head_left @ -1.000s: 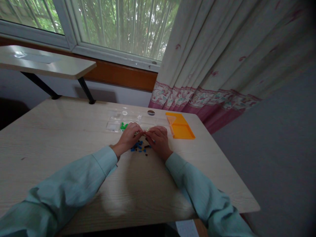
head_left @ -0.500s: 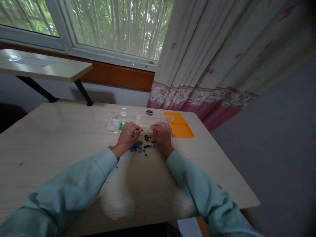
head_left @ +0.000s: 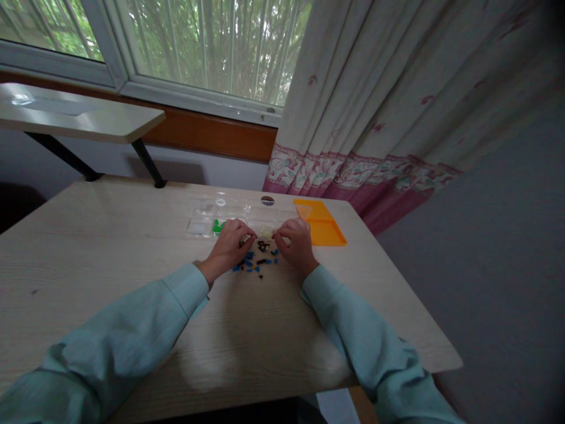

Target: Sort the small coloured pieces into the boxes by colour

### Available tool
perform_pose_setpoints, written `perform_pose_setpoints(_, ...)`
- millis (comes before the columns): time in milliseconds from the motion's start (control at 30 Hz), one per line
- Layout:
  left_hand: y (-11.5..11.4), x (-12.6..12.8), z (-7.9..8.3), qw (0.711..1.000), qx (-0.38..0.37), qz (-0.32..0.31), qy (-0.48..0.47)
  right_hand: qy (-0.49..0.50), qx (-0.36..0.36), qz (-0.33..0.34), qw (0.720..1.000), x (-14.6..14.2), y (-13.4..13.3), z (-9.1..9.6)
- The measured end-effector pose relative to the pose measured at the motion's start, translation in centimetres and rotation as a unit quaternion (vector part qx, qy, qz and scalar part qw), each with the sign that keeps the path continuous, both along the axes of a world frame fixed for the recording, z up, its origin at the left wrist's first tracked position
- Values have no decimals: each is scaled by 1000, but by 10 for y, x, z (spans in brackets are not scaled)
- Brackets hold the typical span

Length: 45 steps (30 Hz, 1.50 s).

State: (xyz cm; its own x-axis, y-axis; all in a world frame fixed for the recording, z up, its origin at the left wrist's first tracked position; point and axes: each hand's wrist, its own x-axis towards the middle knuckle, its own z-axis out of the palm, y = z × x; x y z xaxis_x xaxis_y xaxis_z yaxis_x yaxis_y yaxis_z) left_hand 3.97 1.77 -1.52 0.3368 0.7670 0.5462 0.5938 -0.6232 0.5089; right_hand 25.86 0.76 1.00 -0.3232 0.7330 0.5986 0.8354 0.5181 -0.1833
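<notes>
My left hand is pinched closed at the near edge of a clear compartment tray; whatever its fingertips hold is too small to make out. Opposite it, my right hand is pinched too, its fingertips beside the pale pieces in one compartment, and I cannot tell what is in them. Green bricks lie in a compartment just beyond my left hand, partly hidden by it. Between my wrists, loose blue bricks and dark brown pieces are scattered on the table, with a few yellow bits among them.
An orange divided tray lies right of my right hand. Behind the clear tray is a dark round disc. A raised shelf on black legs stands at the table's back left. A curtain hangs behind the table's right side.
My right hand has shifted slightly right and turned. My left hand has moved a little rightward, so more of the green bricks shows.
</notes>
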Motion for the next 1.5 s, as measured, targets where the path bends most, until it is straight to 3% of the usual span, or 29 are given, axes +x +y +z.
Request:
perform_pose_setpoints(133, 0, 0, -1, 1000, -3, -6, -2, -76, -24, 127, 989, 18, 5, 5)
perform_pose_setpoints(233, 0, 0, -1, 1000, -1, -6, -3, -111, -29, 169, 979, 23, 6, 4)
perform_pose_setpoints(500, 1, 0, -3, 1000, 4, -6, 4, -161, -13, 158, 974, 13, 3, -7)
perform_pose_setpoints(967, -1, 0, -5, 996, 14, -30, 77, -141, -11, 161, 977, 10, 3, -14)
perform_pose_setpoints(1233, -5, 0, -4, 992, 30, -34, 116, -113, 2, 98, 989, 5, -2, -15)
perform_pose_setpoints(1500, -8, 0, -1, 991, 40, -29, 122, -101, 5, 103, 990, 3, -1, -18)
